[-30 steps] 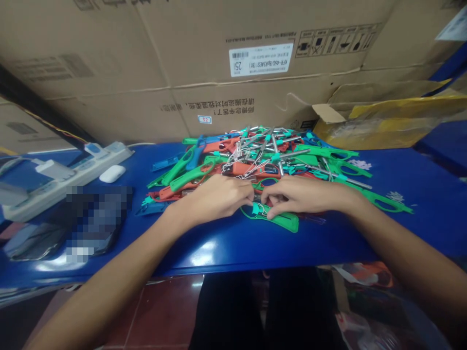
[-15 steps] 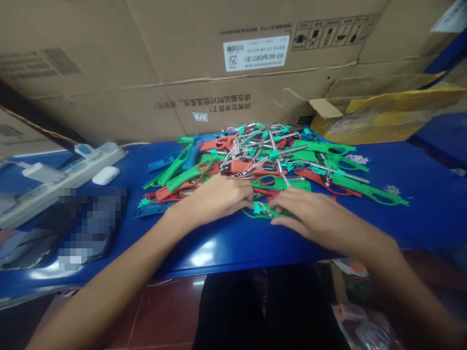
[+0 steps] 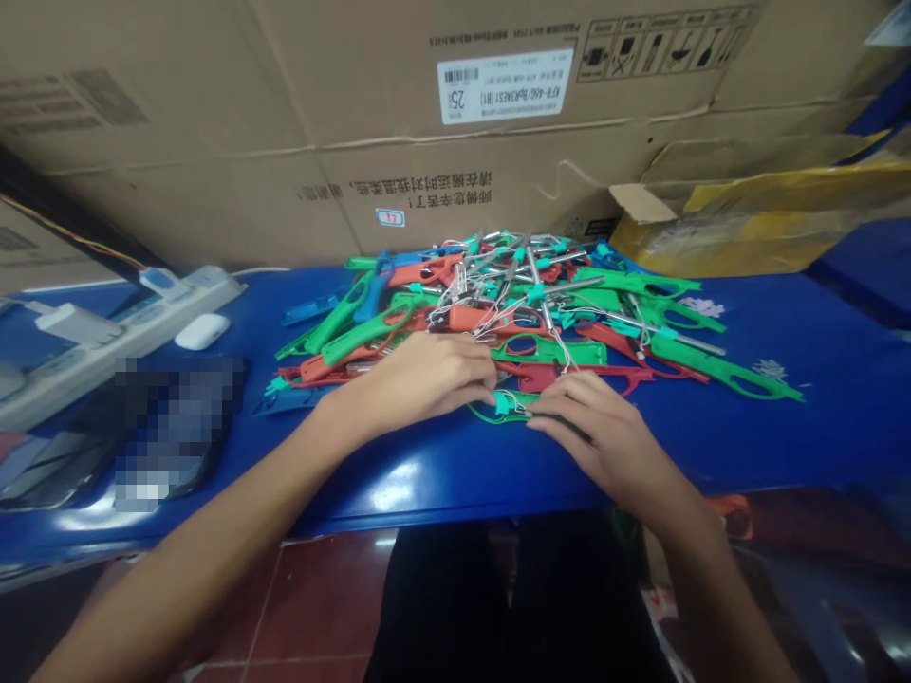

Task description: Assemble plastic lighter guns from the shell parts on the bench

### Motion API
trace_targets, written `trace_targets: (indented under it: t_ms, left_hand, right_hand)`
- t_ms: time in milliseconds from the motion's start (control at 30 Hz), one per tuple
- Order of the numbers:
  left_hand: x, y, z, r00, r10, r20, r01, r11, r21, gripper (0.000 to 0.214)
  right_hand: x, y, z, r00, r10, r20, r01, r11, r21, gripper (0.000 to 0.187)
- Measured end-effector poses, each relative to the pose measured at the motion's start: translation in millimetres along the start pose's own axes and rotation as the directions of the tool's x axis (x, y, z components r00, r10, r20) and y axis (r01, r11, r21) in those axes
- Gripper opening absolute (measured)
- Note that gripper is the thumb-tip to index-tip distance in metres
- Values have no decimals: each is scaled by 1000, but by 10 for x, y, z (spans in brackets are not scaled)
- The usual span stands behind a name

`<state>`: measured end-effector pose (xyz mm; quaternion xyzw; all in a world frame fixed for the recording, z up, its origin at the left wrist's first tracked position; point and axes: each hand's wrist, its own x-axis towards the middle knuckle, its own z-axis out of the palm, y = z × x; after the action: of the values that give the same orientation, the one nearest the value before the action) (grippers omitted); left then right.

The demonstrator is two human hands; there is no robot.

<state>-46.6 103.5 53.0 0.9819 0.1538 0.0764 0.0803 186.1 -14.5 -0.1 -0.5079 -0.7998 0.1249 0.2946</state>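
Note:
At the front edge of a pile of lighter parts (image 3: 491, 318) lies a green lighter shell (image 3: 491, 415) with a teal trigger piece (image 3: 504, 403) and thin white wire in it. My left hand (image 3: 434, 378) closes its fingertips on the shell's left part, just beside the trigger piece. From the other side my right hand (image 3: 598, 417) pinches at the shell's right part, thumb and fingertips close to the wire; they hide that end. A red lighter shell (image 3: 537, 378) lies just behind both hands. Metal tubes and white wires tangle over the pile.
A large cardboard box (image 3: 285, 123) stands behind the pile. On the left are a power strip (image 3: 149, 327), a white earbud case (image 3: 203, 331) and a dark phone-like object (image 3: 206, 446). An opened carton with yellow tape (image 3: 769, 204) sits back right. The blue table's front edge (image 3: 427, 520) is near my legs.
My right forearm has swung inward and lower, and the right fingers have shifted to pinch nearer the wire. My left hand stays at the shell. The view has moved slightly.

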Motion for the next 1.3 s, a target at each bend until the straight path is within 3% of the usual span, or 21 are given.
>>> trace_targets:
  t_ms: [167, 500, 733, 833, 1067, 1300]
  left_hand:
    - [-14, -37, -63, 998, -37, 47, 43, 989, -144, 18]
    - [-35, -97, -27, 997, -75, 25, 79, 966, -245, 20]
    - [-46, -110, -33, 997, -68, 41, 77, 952, -296, 22]
    - [-48, -80, -59, 995, -81, 56, 93, 963, -254, 21]
    - [-43, -76, -42, 994, -87, 64, 98, 973, -210, 21]
    - [-71, -41, -151, 984, -134, 117, 154, 971, -183, 20]
  right_hand:
    - [-9, -3, 18, 999, -6, -34, 6, 1000, -7, 15]
    - [1, 31, 49, 994, -60, -95, 59, 998, -9, 7]
    - [-10, 28, 42, 997, -22, -77, 21, 999, -24, 9]
    - [-14, 23, 46, 998, -11, -58, 8, 998, -62, 25]
    - [5, 56, 63, 983, -139, 122, 160, 971, -178, 69]
    - [-8, 56, 77, 986, -114, 122, 133, 978, -161, 65]
